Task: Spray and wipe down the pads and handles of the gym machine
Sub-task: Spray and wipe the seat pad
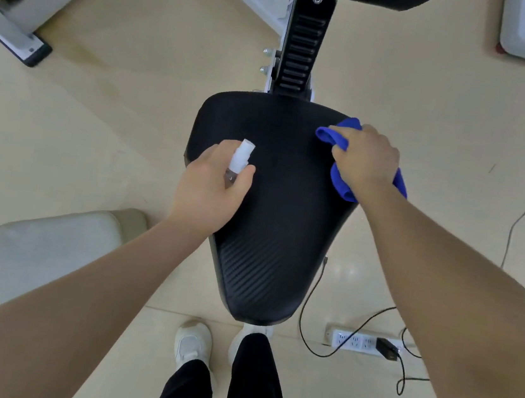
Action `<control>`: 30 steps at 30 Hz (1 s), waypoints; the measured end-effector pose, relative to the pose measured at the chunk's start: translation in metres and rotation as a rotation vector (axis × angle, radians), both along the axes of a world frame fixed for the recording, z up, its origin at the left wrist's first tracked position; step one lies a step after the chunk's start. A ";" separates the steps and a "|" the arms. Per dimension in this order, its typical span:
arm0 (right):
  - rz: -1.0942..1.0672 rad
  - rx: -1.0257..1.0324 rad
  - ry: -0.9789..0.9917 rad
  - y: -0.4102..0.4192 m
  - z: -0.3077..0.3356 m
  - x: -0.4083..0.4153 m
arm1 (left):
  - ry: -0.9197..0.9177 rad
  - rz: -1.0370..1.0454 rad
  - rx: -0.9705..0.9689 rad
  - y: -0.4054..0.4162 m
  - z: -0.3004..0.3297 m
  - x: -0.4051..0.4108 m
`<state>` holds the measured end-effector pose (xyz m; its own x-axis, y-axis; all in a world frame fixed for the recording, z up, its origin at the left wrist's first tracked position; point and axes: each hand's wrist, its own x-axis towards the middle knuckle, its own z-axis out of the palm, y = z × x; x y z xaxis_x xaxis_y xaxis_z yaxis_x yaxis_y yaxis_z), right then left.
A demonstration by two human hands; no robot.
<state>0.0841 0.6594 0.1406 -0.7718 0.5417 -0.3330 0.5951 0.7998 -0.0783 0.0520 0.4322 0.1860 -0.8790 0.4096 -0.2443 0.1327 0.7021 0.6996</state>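
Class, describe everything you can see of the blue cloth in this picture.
The blue cloth looks soft, like microfibre, and is bunched up, not spread flat. It lies on the far right part of the black seat pad, under the right hand, which covers its middle and holds it against the pad. Folds show beyond the fingers and beside the wrist, near the pad's right edge.

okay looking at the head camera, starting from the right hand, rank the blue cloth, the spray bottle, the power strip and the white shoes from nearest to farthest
From the right hand:
1. Blue cloth: under that hand, on the seat pad's right edge.
2. Spray bottle: across the pad, gripped in the left hand.
3. Power strip: on the floor, lower right.
4. White shoes: on the floor, below the pad's narrow end.
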 end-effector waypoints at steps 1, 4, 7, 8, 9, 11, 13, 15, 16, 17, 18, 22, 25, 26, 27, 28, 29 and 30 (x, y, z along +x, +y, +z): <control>-0.001 -0.039 0.006 0.001 0.006 0.011 | -0.002 0.003 -0.017 0.000 0.000 0.000; 0.097 -0.152 0.057 -0.020 0.024 0.064 | 0.003 -0.010 -0.086 0.001 0.000 0.002; 0.234 -0.208 0.046 -0.033 0.037 0.086 | 0.012 -0.015 -0.130 0.005 0.000 0.005; 0.256 -0.189 0.046 -0.029 0.034 0.079 | 0.022 -0.026 -0.146 0.006 0.000 0.006; 0.253 -0.143 0.043 -0.023 0.028 0.067 | 0.030 -0.040 -0.161 0.005 0.000 0.006; 0.144 -0.052 0.037 -0.004 0.010 0.037 | 0.035 -0.060 -0.182 0.006 0.000 0.007; 0.023 -0.010 0.021 0.007 -0.001 0.017 | 0.044 -0.067 -0.182 0.006 -0.001 0.007; 0.045 0.007 0.026 -0.006 0.004 0.016 | 0.052 -0.070 -0.179 0.006 -0.001 0.007; 0.103 -0.011 0.036 -0.020 0.011 0.022 | 0.050 -0.061 -0.174 0.005 0.000 0.007; 0.172 -0.046 0.054 -0.037 0.020 0.030 | 0.047 -0.047 -0.162 0.005 0.001 0.006; 0.248 -0.093 0.074 -0.056 0.028 0.038 | 0.039 -0.027 -0.147 0.004 0.003 0.006; 0.521 -0.174 0.059 -0.099 0.046 0.046 | -0.062 0.102 -0.049 0.001 0.003 0.001; 0.463 -0.083 0.011 -0.065 0.025 0.018 | -0.132 0.163 0.030 -0.003 0.000 -0.002; 0.328 -0.043 0.026 -0.048 0.016 0.005 | -0.144 0.161 0.040 -0.004 -0.001 -0.003; 0.170 -0.012 0.054 -0.033 0.007 -0.006 | -0.160 0.158 0.055 -0.005 -0.002 -0.004; 0.037 0.012 0.079 -0.022 -0.001 -0.017 | -0.177 0.159 0.081 -0.007 -0.001 -0.005; -0.052 0.033 0.093 -0.015 -0.006 -0.025 | -0.187 0.157 0.108 -0.008 -0.001 -0.006; -0.110 0.047 0.093 -0.012 -0.010 -0.032 | -0.178 0.145 0.120 -0.010 0.000 -0.009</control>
